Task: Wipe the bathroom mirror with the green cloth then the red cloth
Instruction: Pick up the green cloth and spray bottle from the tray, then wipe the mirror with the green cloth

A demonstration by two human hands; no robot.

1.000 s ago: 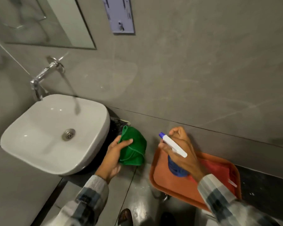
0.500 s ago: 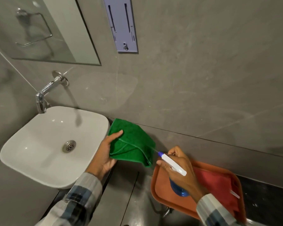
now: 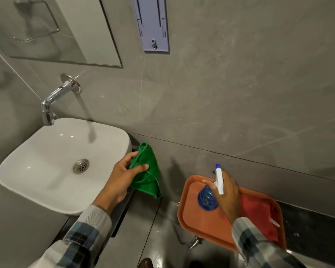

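Now left hand [image 3: 124, 176] gripping bunched green cloth [image 3: 146, 171] lower than before, right hand [image 3: 225, 192] clasping spray bottle [image 3: 208, 198], nozzle turned upward

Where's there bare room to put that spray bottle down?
Bare patch: the tray's near-left floor, between its rim and the spray bottle. Crowded: its right side, under the red cloth. The basin is bare too.

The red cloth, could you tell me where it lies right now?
Head view, lower right: the red cloth lies in the orange tray, beside the spray bottle.
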